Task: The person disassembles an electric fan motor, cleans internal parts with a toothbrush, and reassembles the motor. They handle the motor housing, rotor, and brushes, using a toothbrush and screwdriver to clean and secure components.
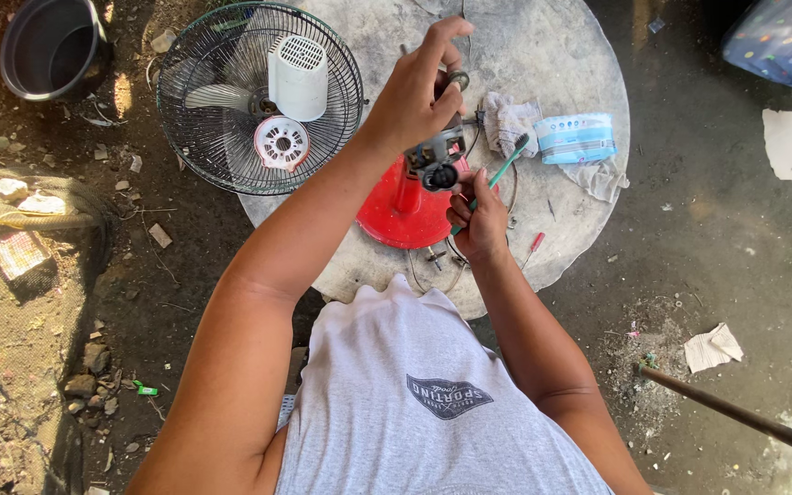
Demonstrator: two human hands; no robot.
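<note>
Motor assembly [436, 158], upright atop the red fan stand [402, 213] on the desk [543, 55], is pinched at its top by the left hand [412, 92], while a green-handled screwdriver [504, 168], clamped in the right hand [480, 220], is angled far-right just beside it.

fan motor [437, 158] upright on red stand [402, 206]

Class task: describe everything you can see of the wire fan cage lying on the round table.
The fan cage is a round, dark wire guard lying flat, overhanging the left edge of the round stone-grey table. Pale blades show through its thin radial wires. A white ribbed motor cover and a round white slotted cap rest on it. Neither hand touches it.
</note>
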